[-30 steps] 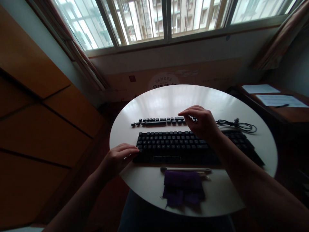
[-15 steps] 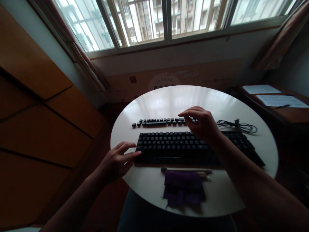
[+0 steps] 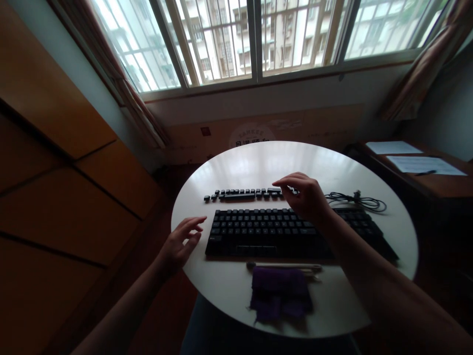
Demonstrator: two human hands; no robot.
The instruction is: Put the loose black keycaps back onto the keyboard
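Left hand has fingers apart; can't tell if the right hand pinches anything. One careless sweep could scatter those loose keycaps.

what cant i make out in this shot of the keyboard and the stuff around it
All in the head view:
- part of the keyboard: behind the right hand and forearm
- some of the loose keycaps: behind the right hand
- whether the right hand holds anything: its own fingers hide it
- writing on the papers: too small
- top of the window: cut off by the picture's edge
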